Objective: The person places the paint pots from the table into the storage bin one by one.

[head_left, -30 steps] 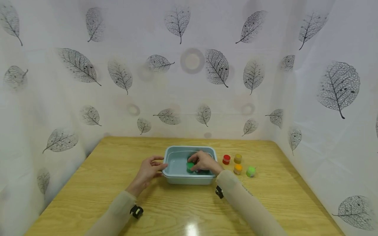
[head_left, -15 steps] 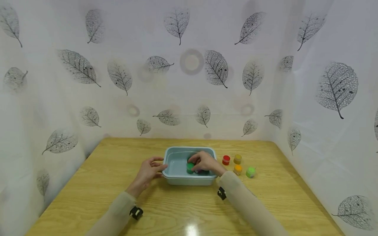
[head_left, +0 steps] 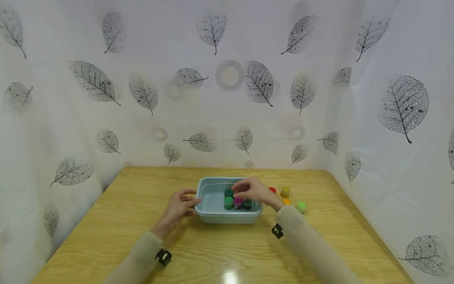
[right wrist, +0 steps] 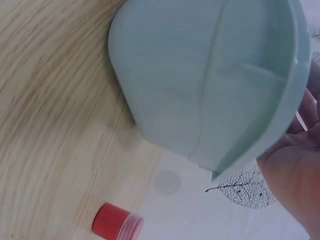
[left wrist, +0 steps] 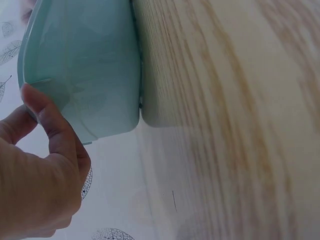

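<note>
A pale blue plastic basin (head_left: 213, 217) stands on the table. My left hand (head_left: 178, 206) pinches the rim at its left end; the left wrist view shows the thumb (left wrist: 52, 117) on the rim's outer side. Inside, toward the right, sit several small paint pots: a green pot (head_left: 228, 203), a dark green pot (head_left: 228, 193) behind it, a purple pot (head_left: 238, 203) and another dark pot (head_left: 247, 204). My right hand (head_left: 256, 190) is over the basin's right end, fingers loosely bent just above the pots, with nothing seen in them. The right wrist view hides its fingertips behind the basin wall.
On the wooden table (head_left: 134, 205), right of the basin, stand a red pot (right wrist: 117, 222), a yellow-brown pot (head_left: 285, 192), an orange pot (head_left: 286, 201) and a light green pot (head_left: 301, 207). A leaf-patterned curtain (head_left: 152, 130) encloses the table's back and sides.
My right hand has left the green pot and lifted up and to the right, uncovering the purple and dark pots. My left hand has stayed on the rim.
</note>
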Available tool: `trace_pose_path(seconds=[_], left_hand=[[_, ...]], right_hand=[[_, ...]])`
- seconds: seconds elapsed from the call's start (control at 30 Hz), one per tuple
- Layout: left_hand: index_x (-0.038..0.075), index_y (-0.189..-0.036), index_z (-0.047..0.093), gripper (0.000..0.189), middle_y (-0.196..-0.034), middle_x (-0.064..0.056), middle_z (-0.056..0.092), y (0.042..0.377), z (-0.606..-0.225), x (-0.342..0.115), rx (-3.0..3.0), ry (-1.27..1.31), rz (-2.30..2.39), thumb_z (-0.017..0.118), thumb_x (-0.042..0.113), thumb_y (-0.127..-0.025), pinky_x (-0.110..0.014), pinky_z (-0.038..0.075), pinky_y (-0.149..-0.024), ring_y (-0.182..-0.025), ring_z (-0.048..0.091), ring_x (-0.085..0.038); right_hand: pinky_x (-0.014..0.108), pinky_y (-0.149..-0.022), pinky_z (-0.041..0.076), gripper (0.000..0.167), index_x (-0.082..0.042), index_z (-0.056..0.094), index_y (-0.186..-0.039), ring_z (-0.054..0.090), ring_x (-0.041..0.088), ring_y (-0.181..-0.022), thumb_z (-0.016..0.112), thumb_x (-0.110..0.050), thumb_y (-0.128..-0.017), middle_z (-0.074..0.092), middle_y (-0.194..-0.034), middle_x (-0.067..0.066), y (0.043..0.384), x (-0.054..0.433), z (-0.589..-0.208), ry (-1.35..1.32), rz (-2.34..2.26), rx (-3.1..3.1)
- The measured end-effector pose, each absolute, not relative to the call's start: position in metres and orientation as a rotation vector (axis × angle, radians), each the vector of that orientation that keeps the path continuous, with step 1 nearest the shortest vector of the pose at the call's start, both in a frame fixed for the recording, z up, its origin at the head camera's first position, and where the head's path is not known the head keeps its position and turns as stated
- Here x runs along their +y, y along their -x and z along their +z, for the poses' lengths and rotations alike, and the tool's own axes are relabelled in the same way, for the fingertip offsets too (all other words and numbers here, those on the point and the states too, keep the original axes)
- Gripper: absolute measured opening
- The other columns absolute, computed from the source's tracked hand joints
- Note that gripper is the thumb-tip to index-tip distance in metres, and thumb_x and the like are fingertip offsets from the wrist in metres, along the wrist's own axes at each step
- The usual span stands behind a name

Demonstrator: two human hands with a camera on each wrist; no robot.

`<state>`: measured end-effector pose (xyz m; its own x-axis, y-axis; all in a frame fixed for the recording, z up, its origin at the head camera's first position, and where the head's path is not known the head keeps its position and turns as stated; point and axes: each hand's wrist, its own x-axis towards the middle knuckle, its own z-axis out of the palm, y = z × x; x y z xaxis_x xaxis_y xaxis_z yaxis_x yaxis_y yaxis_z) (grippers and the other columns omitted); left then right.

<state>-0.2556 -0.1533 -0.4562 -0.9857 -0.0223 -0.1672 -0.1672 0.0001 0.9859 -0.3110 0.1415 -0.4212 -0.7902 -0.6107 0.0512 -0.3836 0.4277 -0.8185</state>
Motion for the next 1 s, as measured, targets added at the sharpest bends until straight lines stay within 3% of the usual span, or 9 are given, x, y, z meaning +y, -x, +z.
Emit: trace_pose_path(seconds=[0.17,0.37,0.53,0.67,0.8,1.0], left_hand=[[0.003,-0.126,0.058,0.043,-0.09,-0.008,0.065,0.256,-0.457,-0.154,2.16,0.202,2.134,0.074,0.005,-0.086,-0.03,0.059,-0.061,-0.066,0.064,-0.014],[0.002,-0.126,0.057,0.044,-0.089,-0.007,0.066,0.255,-0.456,-0.154,2.16,0.197,2.135,0.074,0.006,-0.086,-0.032,0.06,-0.062,-0.067,0.064,-0.014],[0.002,-0.128,0.056,0.045,-0.09,-0.007,0.066,0.255,-0.456,-0.155,2.15,0.195,2.14,0.074,0.006,-0.086,-0.031,0.06,-0.063,-0.069,0.065,-0.014],[0.003,-0.128,0.057,0.045,-0.092,-0.007,0.066,0.256,-0.457,-0.156,2.147,0.186,2.132,0.074,0.008,-0.087,-0.031,0.06,-0.064,-0.069,0.065,-0.015],[0.004,-0.127,0.057,0.043,-0.093,-0.008,0.067,0.257,-0.457,-0.156,2.149,0.181,2.129,0.074,0.008,-0.087,-0.032,0.06,-0.065,-0.069,0.065,-0.015],[0.004,-0.127,0.057,0.042,-0.093,-0.009,0.067,0.257,-0.458,-0.156,2.143,0.182,2.131,0.073,0.007,-0.087,-0.033,0.06,-0.065,-0.068,0.065,-0.015]], right_hand=[[0.041,-0.08,0.06,0.035,0.0,0.066,-0.121,0.068,0.026,-0.095,0.07,-0.019,-0.092,0.071,-0.112,0.016,0.311,0.155,-0.42,0.849,-1.319,2.424],[0.036,-0.082,0.059,0.038,0.003,0.064,-0.122,0.067,0.017,-0.094,0.07,-0.019,-0.091,0.067,-0.115,0.023,0.311,0.174,-0.418,0.851,-1.365,2.414],[0.033,-0.074,0.059,0.037,0.001,0.064,-0.123,0.067,0.03,-0.095,0.069,-0.018,-0.092,0.065,-0.117,0.027,0.309,0.19,-0.412,0.858,-1.367,2.399],[0.029,-0.071,0.057,0.04,0.0,0.062,-0.126,0.066,0.025,-0.092,0.069,-0.021,-0.092,0.065,-0.12,0.024,0.31,0.203,-0.407,0.796,-1.362,2.375],[0.032,-0.078,0.057,0.042,-0.001,0.061,-0.128,0.065,0.014,-0.091,0.069,-0.023,-0.093,0.067,-0.121,0.019,0.314,0.219,-0.407,0.768,-1.321,2.394],[0.035,-0.089,0.057,0.034,-0.002,0.066,-0.121,0.068,0.026,-0.1,0.071,-0.017,-0.091,0.068,-0.116,0.022,0.322,0.244,-0.413,0.744,-1.226,2.437]])
